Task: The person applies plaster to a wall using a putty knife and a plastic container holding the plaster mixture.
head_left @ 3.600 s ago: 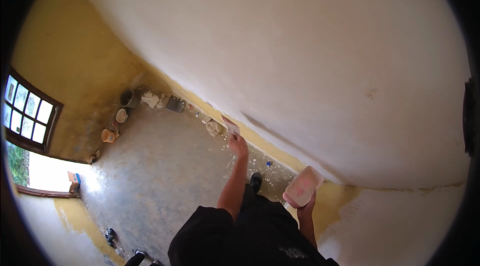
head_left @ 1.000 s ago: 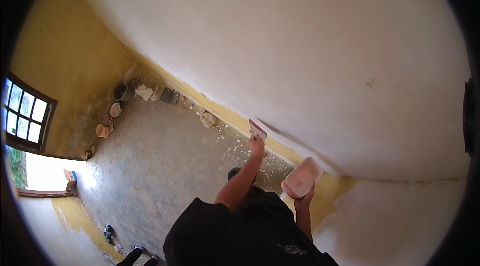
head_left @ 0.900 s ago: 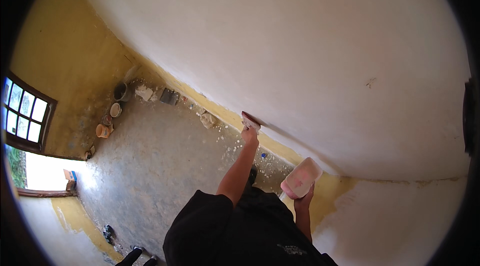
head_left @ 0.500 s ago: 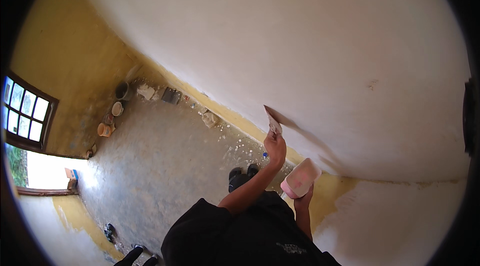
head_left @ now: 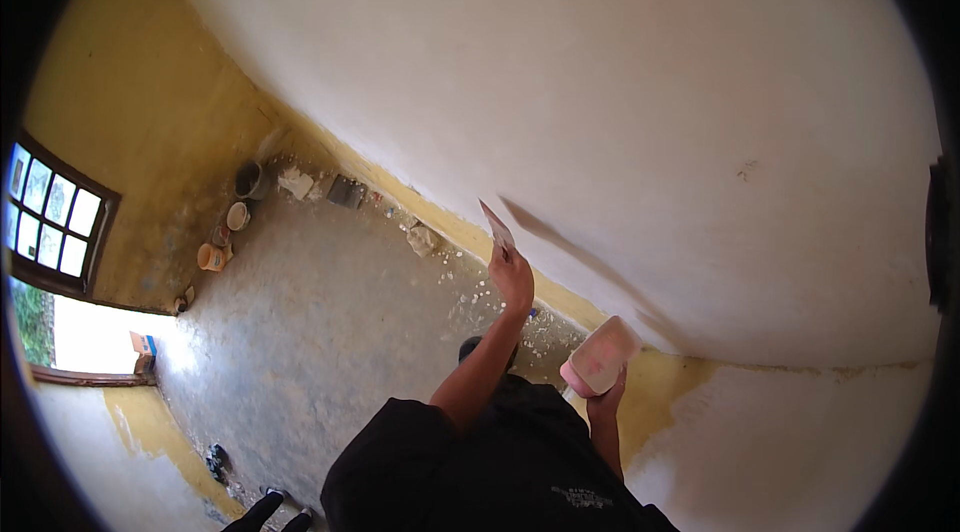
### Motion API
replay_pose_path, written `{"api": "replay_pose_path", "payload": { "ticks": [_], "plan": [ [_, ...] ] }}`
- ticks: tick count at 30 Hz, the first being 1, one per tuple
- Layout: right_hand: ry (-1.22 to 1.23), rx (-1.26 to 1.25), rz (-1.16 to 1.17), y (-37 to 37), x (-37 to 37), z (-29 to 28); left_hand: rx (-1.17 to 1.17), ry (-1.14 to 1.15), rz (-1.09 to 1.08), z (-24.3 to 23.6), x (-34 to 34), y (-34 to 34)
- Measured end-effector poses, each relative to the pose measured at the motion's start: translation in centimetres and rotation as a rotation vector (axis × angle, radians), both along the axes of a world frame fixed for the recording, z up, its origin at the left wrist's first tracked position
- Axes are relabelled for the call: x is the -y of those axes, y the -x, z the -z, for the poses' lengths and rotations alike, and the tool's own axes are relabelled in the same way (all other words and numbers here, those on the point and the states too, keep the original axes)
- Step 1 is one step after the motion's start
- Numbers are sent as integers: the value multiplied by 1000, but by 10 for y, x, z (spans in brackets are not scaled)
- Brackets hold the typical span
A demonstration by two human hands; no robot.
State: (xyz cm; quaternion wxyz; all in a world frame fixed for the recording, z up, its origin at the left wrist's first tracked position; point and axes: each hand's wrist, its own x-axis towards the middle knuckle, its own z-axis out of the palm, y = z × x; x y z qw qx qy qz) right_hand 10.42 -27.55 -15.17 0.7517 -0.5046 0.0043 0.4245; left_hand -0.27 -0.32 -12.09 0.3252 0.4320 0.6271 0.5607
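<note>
Okay, left hand (head_left: 512, 277) is clamping a scraper (head_left: 498, 228), blade apparently hovering just off the big wall (head_left: 650, 102), near its foot. Right hand's (head_left: 608, 400) grip is closing round a pink tub (head_left: 603, 356), pinkish patches showing inside. Progress: white coat is covering most of that wall. Remaining, I'd judge: yellow strip (head_left: 448, 226) is running along the foot, yellow patch (head_left: 655, 394) is showing round the corner.

Glaring opening (head_left: 100, 337), soft shadow (head_left: 590, 259) on white wall (head_left: 600, 82), dark fisheye rim (head_left: 25, 22)
</note>
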Motion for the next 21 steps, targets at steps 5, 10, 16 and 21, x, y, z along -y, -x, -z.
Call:
{"api": "replay_pose_path", "payload": {
  "ticks": [5, 10, 16, 21],
  "plan": [
    [13, 35, -17, -1, 3, 17, -153, -146, -57, -15, -12, -52],
    [41, 71, -6, -10, 15, 26, -11, -175, 348, -9, 92, -50],
    [-21, -42, 0, -4, 6, 1, 264, 443, 128, 119, 12, 23],
    [3, 39, -58, -7, 3, 17, 766, 534, -31, 112, -86, 45]
  ]
}}
